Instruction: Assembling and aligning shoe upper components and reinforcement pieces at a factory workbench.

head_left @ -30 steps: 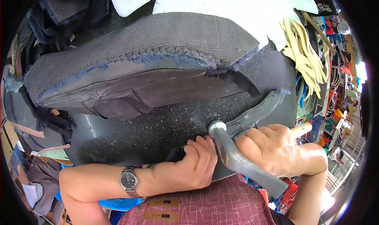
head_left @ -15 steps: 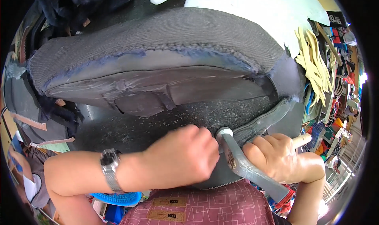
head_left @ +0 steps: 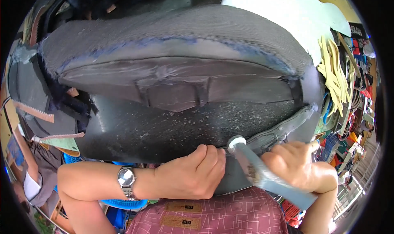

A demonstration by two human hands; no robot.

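Of the 2 hands, the right hand (head_left: 293,162) grips a metal hammer (head_left: 273,176), its round face near a dark padded strip (head_left: 279,131); the left hand (head_left: 191,172) curls alongside, anything pinched hidden. The strip lies across the black surface (head_left: 197,127), its shaping apparently underway, though how much remains is untellable. Beyond rests a ribbed dark panel (head_left: 193,22), already seamed.
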